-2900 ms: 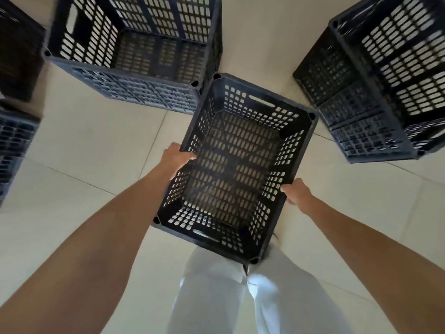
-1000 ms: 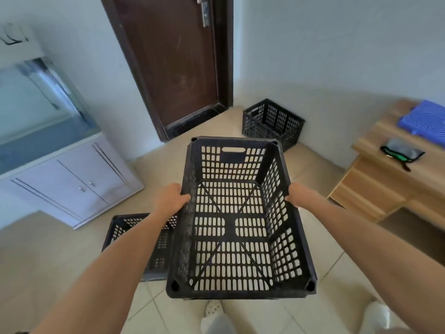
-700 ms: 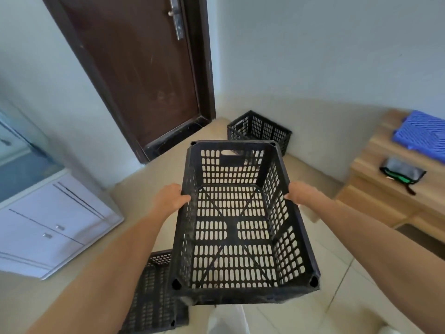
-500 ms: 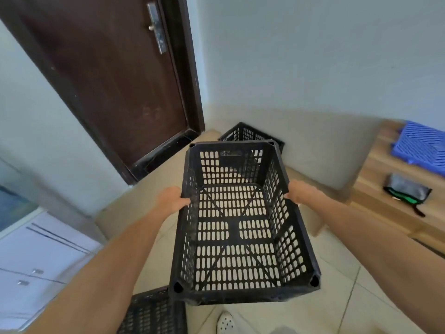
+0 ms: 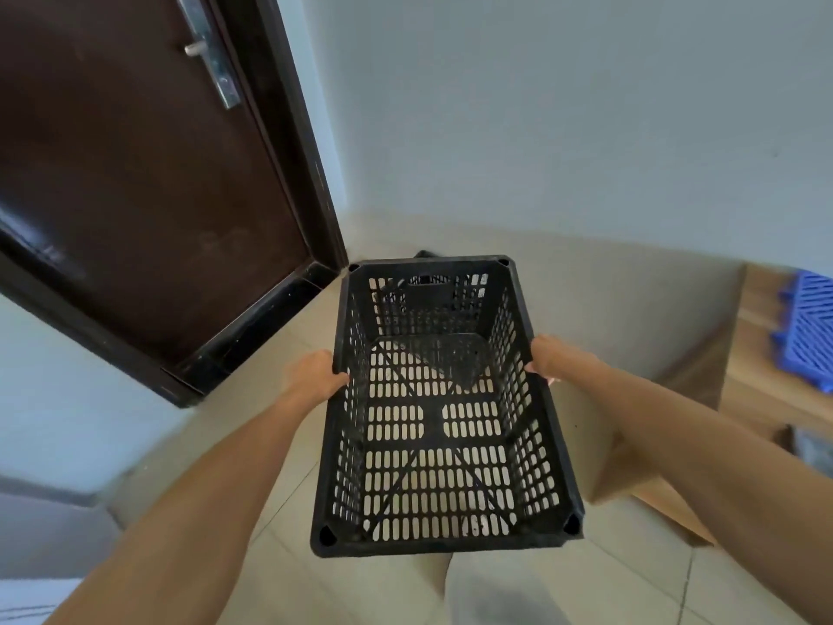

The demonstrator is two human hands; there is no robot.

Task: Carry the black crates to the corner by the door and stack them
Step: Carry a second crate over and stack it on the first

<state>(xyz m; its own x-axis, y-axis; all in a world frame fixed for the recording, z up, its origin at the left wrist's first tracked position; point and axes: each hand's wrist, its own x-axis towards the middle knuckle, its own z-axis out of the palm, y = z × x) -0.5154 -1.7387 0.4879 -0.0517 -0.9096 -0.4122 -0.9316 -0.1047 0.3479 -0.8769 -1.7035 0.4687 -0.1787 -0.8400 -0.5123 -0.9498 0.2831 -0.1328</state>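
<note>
I hold a black slotted crate [image 5: 441, 545] in the air in front of me, open side up. My left hand [image 5: 315, 374] grips its left long rim and my right hand [image 5: 547, 358] grips its right long rim. A second black crate [image 5: 423, 253] stands on the floor in the corner by the door. It is almost wholly hidden behind the held crate, with only a top corner showing above the far rim and a dark shape through the slots.
A dark brown door [image 5: 135, 173] with a metal handle plate fills the upper left. A pale wall runs across the back. A wooden desk [image 5: 766, 399] with a blue slotted mat [image 5: 807, 327] stands at the right. A white cabinet edge [image 5: 27, 597] shows bottom left.
I have walked from the other crates toward the door corner with the crate in both hands. The corner crate has slid behind the held crate, and the cabinet and floor crate have left view.
</note>
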